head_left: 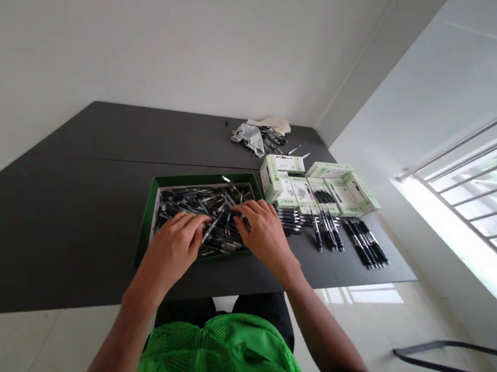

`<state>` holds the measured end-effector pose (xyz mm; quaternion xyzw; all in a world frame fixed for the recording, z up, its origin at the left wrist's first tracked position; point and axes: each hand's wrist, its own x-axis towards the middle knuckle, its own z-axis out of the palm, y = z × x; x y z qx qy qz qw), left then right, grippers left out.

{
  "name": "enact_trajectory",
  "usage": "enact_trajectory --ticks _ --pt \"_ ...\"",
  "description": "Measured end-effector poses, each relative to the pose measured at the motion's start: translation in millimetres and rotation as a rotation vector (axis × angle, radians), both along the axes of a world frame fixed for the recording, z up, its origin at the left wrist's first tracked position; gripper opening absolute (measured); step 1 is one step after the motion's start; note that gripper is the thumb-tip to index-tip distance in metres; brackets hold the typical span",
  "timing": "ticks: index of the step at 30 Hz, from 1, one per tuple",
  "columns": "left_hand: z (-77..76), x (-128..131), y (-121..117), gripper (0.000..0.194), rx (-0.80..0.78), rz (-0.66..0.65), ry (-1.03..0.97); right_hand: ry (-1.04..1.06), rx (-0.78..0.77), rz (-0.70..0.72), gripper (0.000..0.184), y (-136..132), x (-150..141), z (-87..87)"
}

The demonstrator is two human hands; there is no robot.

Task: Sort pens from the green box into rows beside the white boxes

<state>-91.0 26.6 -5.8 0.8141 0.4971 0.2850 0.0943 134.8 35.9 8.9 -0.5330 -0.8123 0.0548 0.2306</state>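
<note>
A green box (145,229) on the dark table holds a jumbled heap of black and clear pens (187,201). My left hand (177,238) reaches over its left side, fingers curled and thumb drawn in. At those fingertips lies a slanted pen (212,224), which the hand appears to pinch. Over the right part of the heap is my right hand (261,225), its thumb and forefinger apart among the pens. No pen is clearly gripped by it, and its fingertips partly merge with the dark heap.
Pale green cartons (344,195) stand right of the box, one with pens inside. Several pens lie in a row (367,244) near the table's right end, others (329,230) before the cartons. A grey cloth (249,137) and more pens (274,140) are at the back.
</note>
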Motion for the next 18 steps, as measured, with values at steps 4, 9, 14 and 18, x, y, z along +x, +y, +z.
enact_trajectory --ticks 4,9,14,18 --pt "-9.0 4 13 0.031 -0.036 0.019 0.003 -0.291 -0.063 -0.094 0.019 24 -14 -8.8" --pt "-12.0 7 12 0.032 -0.083 0.006 -0.037 -0.358 -0.07 -0.184 0.022 27 -17 -18.0" --pt "-15.5 5 8 0.032 -0.114 -0.028 -0.065 -0.175 -0.053 -0.082 0.022 23 -9 -20.2" --pt "-17.6 5 7 0.032 -0.103 -0.069 -0.081 0.142 0.043 0.035 0.022 6 12 -15.7"
